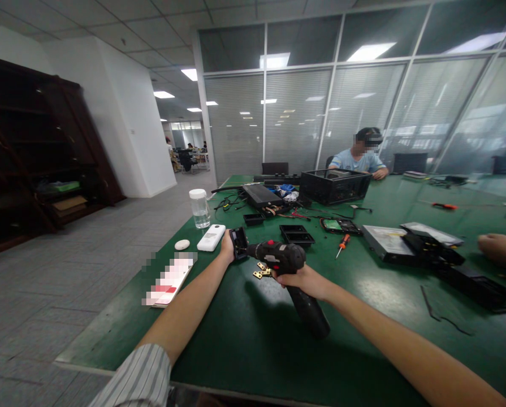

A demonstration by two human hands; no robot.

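1. Lying on the green table (223,339), a pale phone (174,282) is resting between 8 and 9 o'clock, taking the drill (280,256) as the clock's centre.
2. At 9 o'clock a round white disc (182,244) is lying beyond the phone; at 10 o'clock a clear bottle (200,215) with a white lid is standing upright.
3. Between them and the drill, a white oblong device (211,237) is lying flat.
4. The left hand (227,247) is gripping a black part (238,244) by its left side, at 9 o'clock.
5. Small brass-coloured pieces (262,271) are lying loose at 8 o'clock.
6. The drill is pointing its chuck at the black part; whether its tip is touching cannot be told.
7. The right hand (303,281) is closing firmly round the drill's handle, which is slanting down toward 5 o'clock.
8. A two-compartment black tray (296,234) is sitting at 1 o'clock.
9. Near 3 o'clock an orange-handled screwdriver (344,242) is lying; farther off, at 1 o'clock, another person (345,160) is sitting behind a black metal frame (329,191).
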